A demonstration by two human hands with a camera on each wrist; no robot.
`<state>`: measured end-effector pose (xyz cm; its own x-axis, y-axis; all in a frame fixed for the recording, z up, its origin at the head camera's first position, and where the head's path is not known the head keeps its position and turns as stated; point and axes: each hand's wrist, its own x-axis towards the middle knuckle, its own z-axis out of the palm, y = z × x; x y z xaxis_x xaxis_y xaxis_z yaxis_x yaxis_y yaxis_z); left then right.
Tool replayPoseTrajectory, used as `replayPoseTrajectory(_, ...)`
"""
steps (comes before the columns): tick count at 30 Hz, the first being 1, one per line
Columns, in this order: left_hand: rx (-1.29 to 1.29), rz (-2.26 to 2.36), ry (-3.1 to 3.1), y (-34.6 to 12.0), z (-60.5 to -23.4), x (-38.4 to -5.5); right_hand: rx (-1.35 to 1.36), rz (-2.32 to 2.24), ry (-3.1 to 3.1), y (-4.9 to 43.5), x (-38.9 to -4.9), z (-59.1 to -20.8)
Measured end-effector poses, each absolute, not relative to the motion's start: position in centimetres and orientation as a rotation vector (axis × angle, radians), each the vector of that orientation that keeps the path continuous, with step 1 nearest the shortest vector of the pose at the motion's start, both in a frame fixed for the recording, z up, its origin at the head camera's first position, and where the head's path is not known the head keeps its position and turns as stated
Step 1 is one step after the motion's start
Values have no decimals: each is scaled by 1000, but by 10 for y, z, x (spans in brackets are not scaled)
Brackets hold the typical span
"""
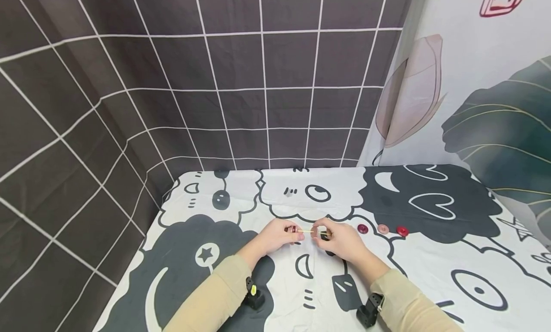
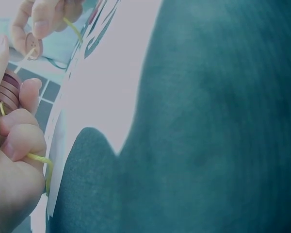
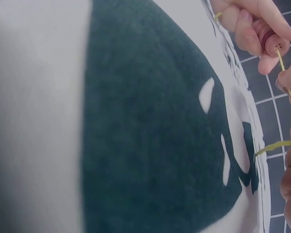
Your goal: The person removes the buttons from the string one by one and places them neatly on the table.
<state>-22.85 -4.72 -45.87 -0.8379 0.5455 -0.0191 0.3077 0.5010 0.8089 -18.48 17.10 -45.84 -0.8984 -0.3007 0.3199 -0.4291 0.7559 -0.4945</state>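
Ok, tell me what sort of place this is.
Probably an improvised tabletop workspace, perhaps indoors at home: a dark, grid-patterned backdrop stands behind, a cartoon-print cloth covers the work surface, and a pale leaf-print sheet hangs at the right.

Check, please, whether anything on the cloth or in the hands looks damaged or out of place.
Nothing stands out. The left hand holds a stack of buttons, a yellow string runs from it to a button in the right hand, and three loose buttons lie in a row on the cloth. I see no breakage.
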Motion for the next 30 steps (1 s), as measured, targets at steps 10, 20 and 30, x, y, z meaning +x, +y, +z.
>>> replayPoseTrajectory(10,705,1242,2495,-47,-458,-229,542,822,-2729,181,-184,-459)
replayPoseTrajectory(20,689,1239,2499,-48,-460,-229,526,810,-2711,195,-185,-462)
replayPoseTrajectory(30,698,1230,2498,-48,-461,-230,536,845,-2683,208,-186,-464)
